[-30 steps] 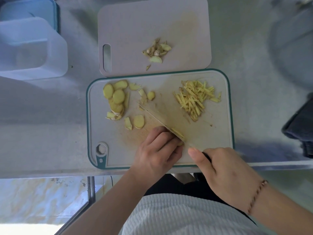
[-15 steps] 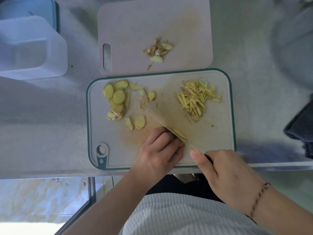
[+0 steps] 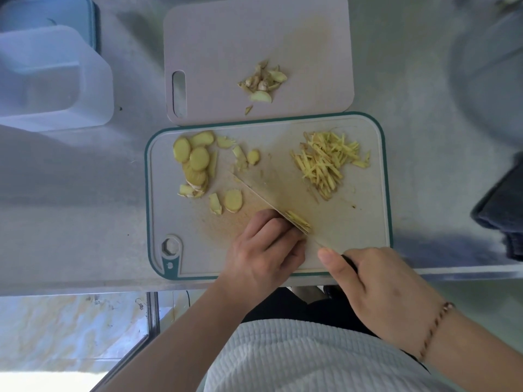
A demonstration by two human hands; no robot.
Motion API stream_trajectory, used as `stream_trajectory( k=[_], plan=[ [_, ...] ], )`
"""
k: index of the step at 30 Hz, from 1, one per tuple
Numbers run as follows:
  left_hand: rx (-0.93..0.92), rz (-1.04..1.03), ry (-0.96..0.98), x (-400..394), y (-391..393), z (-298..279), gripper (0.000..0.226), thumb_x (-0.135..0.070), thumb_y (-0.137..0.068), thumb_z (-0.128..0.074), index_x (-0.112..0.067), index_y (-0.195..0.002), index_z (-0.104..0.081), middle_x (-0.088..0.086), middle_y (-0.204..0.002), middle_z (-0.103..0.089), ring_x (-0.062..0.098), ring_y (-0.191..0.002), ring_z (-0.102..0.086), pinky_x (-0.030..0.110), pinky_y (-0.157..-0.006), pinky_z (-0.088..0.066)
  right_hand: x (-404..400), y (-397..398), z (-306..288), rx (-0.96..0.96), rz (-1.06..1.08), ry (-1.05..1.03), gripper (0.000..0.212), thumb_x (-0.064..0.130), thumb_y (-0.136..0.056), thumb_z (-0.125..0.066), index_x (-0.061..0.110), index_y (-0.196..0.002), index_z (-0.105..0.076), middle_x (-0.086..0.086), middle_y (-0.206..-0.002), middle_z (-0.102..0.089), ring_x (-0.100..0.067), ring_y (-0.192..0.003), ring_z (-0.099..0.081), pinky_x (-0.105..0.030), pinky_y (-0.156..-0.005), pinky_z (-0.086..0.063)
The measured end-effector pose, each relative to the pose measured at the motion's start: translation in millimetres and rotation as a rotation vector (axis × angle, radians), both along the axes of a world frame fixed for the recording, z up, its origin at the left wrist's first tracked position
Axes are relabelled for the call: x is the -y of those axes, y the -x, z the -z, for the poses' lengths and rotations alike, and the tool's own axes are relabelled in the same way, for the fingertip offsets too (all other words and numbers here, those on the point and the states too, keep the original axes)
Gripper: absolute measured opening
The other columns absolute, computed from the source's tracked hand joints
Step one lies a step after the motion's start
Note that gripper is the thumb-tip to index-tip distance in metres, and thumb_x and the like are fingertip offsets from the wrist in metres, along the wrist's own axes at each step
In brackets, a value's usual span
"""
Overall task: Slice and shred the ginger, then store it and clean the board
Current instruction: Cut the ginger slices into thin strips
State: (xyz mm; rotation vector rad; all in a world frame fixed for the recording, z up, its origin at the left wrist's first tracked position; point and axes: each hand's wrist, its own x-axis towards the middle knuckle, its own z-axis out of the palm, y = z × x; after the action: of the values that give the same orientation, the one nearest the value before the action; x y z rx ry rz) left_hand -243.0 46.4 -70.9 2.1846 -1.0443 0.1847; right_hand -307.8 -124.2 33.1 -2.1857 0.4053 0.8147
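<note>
Grey steel counter [image 3: 85, 222], seen from above, bearing two boards; near board [image 3: 376, 222], teal-rimmed, lies at the counter's front edge, and pale far board [image 3: 226, 38] touches or slightly overlaps its back edge.

Change over the last second: slight; knife [image 3: 268, 198] sits a shade further along the small stack of ginger slices [image 3: 298, 220] than before, and the boards, piles and both hands otherwise keep their places; judged as one more stroke of shredding made, the stack nearly used up.

Left hand [image 3: 263, 250]: fingers curled, tips pressing the stack down beside the blade; right hand [image 3: 376, 287]: fingers wrapped round the dark handle, forefinger stretched along the blade's spine.

Count, near board: one heap of finished shreds [image 3: 328, 162] at the back right, strands too many to number; one overlapped cluster of round slices [image 3: 195, 162] at the back left, about five or six, exact figure uncertain; two loose slices [image 3: 226, 202] just beside the blade, with roughly three small bits further back.

Count, far board: one small pile of trimmings [image 3: 263, 83].

Count, elsewhere: one translucent container [image 3: 53, 80] at the back left, well apart from the ginger; one dark cloth [image 3: 503, 207] at the right edge.

Judgement: shredding about half done; the round slices await cutting; storing and board cleaning not yet begun.
</note>
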Motion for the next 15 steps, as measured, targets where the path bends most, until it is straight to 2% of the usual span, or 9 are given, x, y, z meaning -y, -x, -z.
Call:
stream_trajectory(
  k=[3,5,6,9,15],
  plan=[
    [0.002,0.01,-0.005,0.0,-0.8,0.5,0.014,-0.004,-0.08,-0.083,0.001,-0.091,-0.078,0.011,-0.086,-0.07,0.032,-0.086,-0.068,0.034,-0.085,-0.055,-1.3,-4.2,5.7,-0.006,0.006,0.014,0.067,0.07,-0.079,-0.011,0.021,-0.047,-0.043,0.022,-0.04,-0.05,0.003,-0.046,-0.051,-0.014,-0.047,-0.036],
    [0.004,0.009,0.004,0.3,-1.7,0.5,0.012,-0.005,-0.08,-0.082,0.002,-0.089,-0.077,0.011,-0.085,-0.07,0.031,-0.084,-0.068,0.034,-0.085,-0.055,-4.8,-10.5,15.7,0.027,-0.007,0.039,0.067,0.072,-0.078,-0.009,0.022,-0.052,-0.045,0.004,-0.04,-0.05,-0.005,-0.043,-0.052,-0.017,-0.044,-0.035],
    [0.004,0.01,0.007,0.6,-2.0,0.0,0.012,-0.004,-0.079,-0.083,0.002,-0.088,-0.077,0.012,-0.084,-0.069,0.032,-0.083,-0.068,0.034,-0.085,-0.055,-6.6,-13.2,20.0,0.05,-0.018,0.05,0.069,0.074,-0.078,-0.008,0.021,-0.054,-0.046,0.001,-0.042,-0.048,-0.009,-0.043,-0.051,-0.019,-0.044,-0.035],
    [-0.002,0.014,0.013,1.3,-1.7,-1.5,0.013,-0.003,-0.077,-0.084,0.002,-0.087,-0.077,0.012,-0.084,-0.07,0.032,-0.082,-0.068,0.035,-0.083,-0.056,-7.1,-10.9,21.3,0.069,-0.03,0.065,0.071,0.074,-0.08,-0.009,0.019,-0.057,-0.047,0.001,-0.048,-0.048,-0.011,-0.046,-0.049,-0.025,-0.047,-0.039],
    [0.004,-0.005,0.013,-0.7,-0.3,0.2,0.013,-0.002,-0.076,-0.084,0.001,-0.087,-0.078,0.01,-0.083,-0.069,0.031,-0.08,-0.066,0.033,-0.079,-0.055,-1.7,5.1,10.2,0.016,-0.04,0.074,0.07,0.072,-0.08,-0.011,0.017,-0.055,-0.046,0.002,-0.045,-0.045,-0.013,-0.045,-0.049,-0.027,-0.049,-0.044]
  ],
)
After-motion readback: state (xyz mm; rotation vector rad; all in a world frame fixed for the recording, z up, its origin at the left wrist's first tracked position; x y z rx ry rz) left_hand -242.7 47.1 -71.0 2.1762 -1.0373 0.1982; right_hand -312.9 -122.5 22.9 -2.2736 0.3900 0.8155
